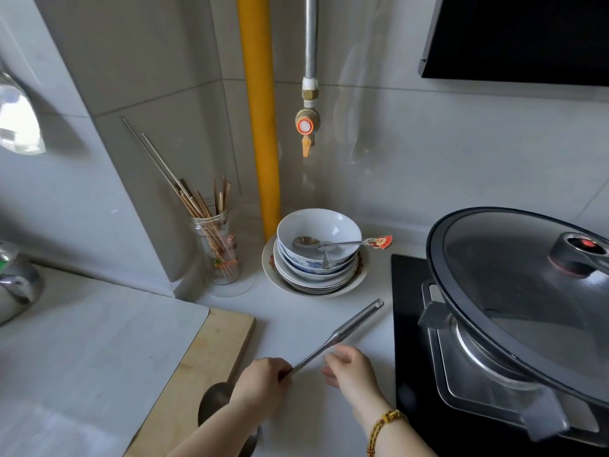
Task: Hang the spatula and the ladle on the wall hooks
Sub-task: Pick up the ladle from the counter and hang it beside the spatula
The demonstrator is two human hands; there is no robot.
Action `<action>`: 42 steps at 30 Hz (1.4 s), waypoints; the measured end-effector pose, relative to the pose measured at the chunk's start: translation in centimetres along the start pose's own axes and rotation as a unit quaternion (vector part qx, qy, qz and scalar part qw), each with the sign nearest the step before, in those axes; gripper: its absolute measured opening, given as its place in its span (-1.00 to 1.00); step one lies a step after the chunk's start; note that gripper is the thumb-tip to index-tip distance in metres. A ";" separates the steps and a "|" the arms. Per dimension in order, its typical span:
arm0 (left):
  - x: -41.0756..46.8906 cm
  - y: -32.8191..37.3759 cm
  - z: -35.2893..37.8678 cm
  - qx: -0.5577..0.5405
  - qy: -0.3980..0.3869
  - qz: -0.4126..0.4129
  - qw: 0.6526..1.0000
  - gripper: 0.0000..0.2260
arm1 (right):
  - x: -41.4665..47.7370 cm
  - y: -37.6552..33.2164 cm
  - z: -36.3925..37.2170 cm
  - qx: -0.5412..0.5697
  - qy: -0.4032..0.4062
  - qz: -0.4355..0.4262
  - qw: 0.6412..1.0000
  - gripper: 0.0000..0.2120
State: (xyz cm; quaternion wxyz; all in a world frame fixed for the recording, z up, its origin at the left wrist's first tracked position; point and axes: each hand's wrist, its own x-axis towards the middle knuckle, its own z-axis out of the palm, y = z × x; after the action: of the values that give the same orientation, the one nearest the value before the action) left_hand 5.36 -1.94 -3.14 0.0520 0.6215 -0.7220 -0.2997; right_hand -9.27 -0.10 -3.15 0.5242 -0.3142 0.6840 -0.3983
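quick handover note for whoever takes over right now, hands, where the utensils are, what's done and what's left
Left hand: closed around the thin shaft of a long steel utensil, handle end pointing up toward the stove.
Right hand: open, fingers beside the same shaft, not gripping.
A steel bowl-shaped head, likely the ladle, lies over the cutting board edge, partly hidden by the left arm; which utensil it belongs to is unclear.
Done: nothing hung.
Left: hang both; no wall hooks in view.

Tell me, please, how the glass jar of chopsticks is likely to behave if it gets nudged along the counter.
The glass jar looks tall and narrow, and the chopsticks lean far out to one side, so it could probably tip rather than slide. Being glass, it seems breakable if it falls. The smooth counter may let it skid easily.
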 end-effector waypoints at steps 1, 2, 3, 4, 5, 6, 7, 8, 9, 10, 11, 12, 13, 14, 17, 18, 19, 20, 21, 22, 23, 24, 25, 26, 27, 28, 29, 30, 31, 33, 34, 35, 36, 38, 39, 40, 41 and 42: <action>-0.1 0.0 0.0 -0.001 0.002 0.008 1.000 -0.82 | -0.2 -0.2 0.1 0.033 -0.001 0.011 0.999 -0.75; -0.3 -0.1 0.0 -0.002 0.006 0.016 1.000 -0.83 | -0.3 -0.3 0.2 0.070 0.000 0.021 0.997 -0.71; -0.5 -0.1 0.0 -0.006 0.011 0.024 1.000 -0.84 | -0.5 -0.5 0.3 0.111 0.003 0.030 0.993 -0.65; -0.6 -0.2 0.0 -0.010 0.016 0.030 0.999 -0.85 | -0.6 -0.6 0.2 0.149 0.006 0.035 0.988 -0.60; -0.8 -0.2 -0.1 -0.016 0.020 0.036 0.999 -0.85 | -0.7 -0.8 0.2 0.178 0.008 0.033 0.983 -0.58; -1.0 -0.2 -0.2 -0.025 0.019 0.039 0.999 -0.86 | -0.9 -0.9 0.1 0.197 0.010 0.029 0.980 -0.59; -1.3 -0.2 -0.3 -0.039 0.016 0.040 0.998 -0.87 | -1.0 -1.1 0.2 0.206 0.013 0.024 0.978 -0.61; -1.5 -0.2 -0.3 -0.055 0.010 0.039 0.998 -0.89 | -1.1 -1.2 0.2 0.210 0.017 0.018 0.977 -0.64; -1.8 -0.2 -0.4 -0.067 0.005 0.039 0.997 -0.90 | -1.3 -1.4 0.3 0.214 0.021 0.011 0.977 -0.66; -2.1 -0.1 -0.5 -0.074 0.002 0.040 0.996 -0.85 | -1.4 -1.5 0.4 0.220 0.023 0.006 0.975 -0.69; -2.4 -0.1 -0.6 -0.080 0.002 0.044 0.996 -0.77 | -1.5 -1.6 0.5 0.228 0.026 0.002 0.973 -0.71; -2.7 0.0 -0.7 -0.085 0.004 0.050 0.995 -0.72 | -1.8 -1.7 0.6 0.236 0.028 -0.002 0.971 -0.74; -3.0 0.0 -0.8 -0.090 0.006 0.055 0.994 -0.70 | -2.0 -1.8 0.7 0.243 0.031 -0.008 0.970 -0.75; -3.3 0.0 -1.0 -0.097 0.009 0.059 0.993 -0.69 | -2.3 -1.8 0.7 0.245 0.033 -0.017 0.969 -0.77; -4.2 0.3 -1.7 -0.134 0.017 0.070 0.988 -0.70 | -3.5 -2.5 0.8 0.219 0.044 -0.072 0.972 -0.79; -4.4 0.4 -1.9 -0.150 0.022 0.074 0.986 -0.70 | -3.9 -2.9 0.7 0.207 0.050 -0.093 0.972 -0.80; -4.6 0.7 -2.3 -0.167 0.032 0.079 0.982 -0.70 | -4.3 -3.5 0.7 0.199 0.056 -0.115 0.972 -0.80; -4.8 1.0 -2.7 -0.185 0.043 0.084 0.978 -0.70 | -4.8 -4.2 0.6 0.194 0.060 -0.137 0.970 -0.80; -5.0 1.2 -3.1 -0.203 0.054 0.091 0.974 -0.69 | -5.3 -5.1 0.6 0.189 0.062 -0.158 0.967 -0.79; -5.2 1.5 -3.7 -0.222 0.067 0.099 0.968 -0.69 | -5.8 -6.0 0.6 0.185 0.061 -0.182 0.964 -0.79; -5.3 1.6 -4.3 -0.239 0.079 0.109 0.962 -0.68 | -6.3 -6.9 0.7 0.181 0.057 -0.206 0.960 -0.79; -5.4 1.8 -4.9 -0.256 0.093 0.120 0.955 -0.68 | -6.7 -7.9 0.8 0.175 0.049 -0.229 0.956 -0.79; -5.6 1.8 -5.7 -0.274 0.110 0.130 0.947 -0.68 | -7.2 -9.0 1.1 0.166 0.037 -0.252 0.953 -0.80; -5.7 1.7 -6.6 -0.291 0.127 0.139 0.938 -0.68 | -7.6 -10.3 1.6 0.157 0.022 -0.273 0.949 -0.80; -5.8 1.7 -7.5 -0.309 0.140 0.146 0.929 -0.68 | -7.8 -11.4 2.0 0.151 0.006 -0.289 0.946 -0.81; -6.0 1.5 -8.5 -0.329 0.153 0.152 0.919 -0.69 | -8.0 -12.8 2.7 0.143 -0.011 -0.303 0.942 -0.82; -6.1 1.3 -9.6 -0.349 0.166 0.159 0.908 -0.69 | -8.3 -14.1 3.4 0.132 -0.030 -0.316 0.939 -0.81; -6.2 1.1 -10.6 -0.367 0.180 0.166 0.897 -0.68 | -8.4 -15.4 4.2 0.119 -0.047 -0.331 0.935 -0.79; -6.3 0.8 -11.8 -0.384 0.200 0.172 0.885 -0.68 | -8.6 -16.8 5.2 0.107 -0.067 -0.352 0.928 -0.77; -6.5 0.0 -14.2 -0.411 0.242 0.182 0.860 -0.68 | -9.0 -19.4 7.5 0.081 -0.101 -0.396 0.909 -0.75; -6.6 -0.5 -15.4 -0.416 0.258 0.189 0.852 -0.69 | -9.2 -20.8 8.8 0.065 -0.115 -0.415 0.900 -0.73; -6.6 -0.9 -16.5 -0.416 0.269 0.195 0.847 -0.69 | -9.4 -22.0 10.0 0.052 -0.127 -0.430 0.892 -0.73; -6.6 -1.3 -17.7 -0.416 0.281 0.197 0.842 -0.68 | -9.6 -23.2 11.2 0.042 -0.138 -0.442 0.885 -0.73; -6.5 -2.4 -20.2 -0.422 0.312 0.193 0.829 -0.65 | -10.1 -25.6 13.7 0.019 -0.156 -0.466 0.871 -0.71; -6.4 -3.0 -21.4 -0.425 0.329 0.187 0.823 -0.66 | -10.3 -26.7 15.0 0.002 -0.162 -0.479 0.863 -0.71; -6.3 -3.6 -22.6 -0.428 0.345 0.180 0.816 -0.66 | -10.4 -27.7 16.2 -0.012 -0.166 -0.491 0.855 -0.72; -6.1 -4.0 -23.7 -0.433 0.356 0.171 0.810 -0.67 | -10.6 -28.7 17.4 -0.021 -0.169 -0.502 0.848 -0.74; -5.9 -4.6 -25.0 -0.439 0.365 0.164 0.805 -0.68 | -10.7 -29.7 18.7 -0.030 -0.169 -0.511 0.842 -0.80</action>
State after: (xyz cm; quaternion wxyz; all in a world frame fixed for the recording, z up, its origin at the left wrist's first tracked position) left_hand 21.86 -5.92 16.73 0.6272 0.4685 -0.5321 -0.3224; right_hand 11.86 -9.52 25.34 0.3438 -0.6972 0.3390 -0.5298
